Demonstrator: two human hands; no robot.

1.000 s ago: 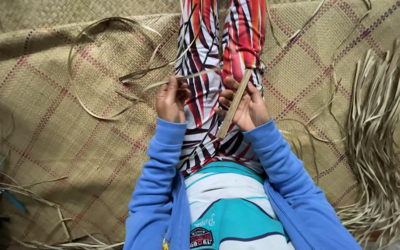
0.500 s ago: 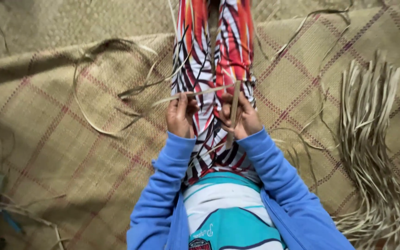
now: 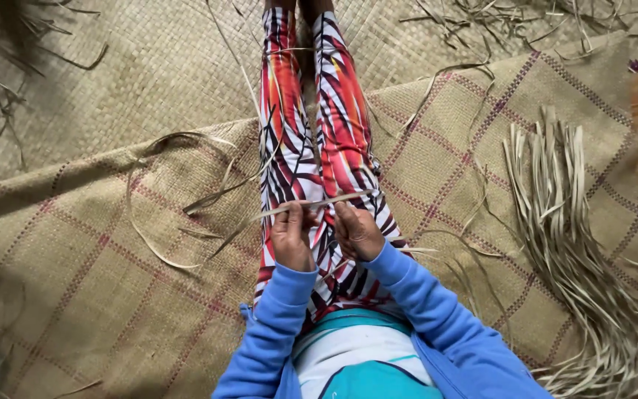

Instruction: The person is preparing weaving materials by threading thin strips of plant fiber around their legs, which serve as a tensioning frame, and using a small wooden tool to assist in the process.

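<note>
Over the patterned leggings, the left hand and right hand now pinch a pale leaf strip lying level across both thighs, no longer slanted as before, so the strip looks stretched ready for working.

Checked woven mat with a bundle of leaf strips, perhaps dried.

Pale dried leaf strip lies level across patterned legs.
</note>
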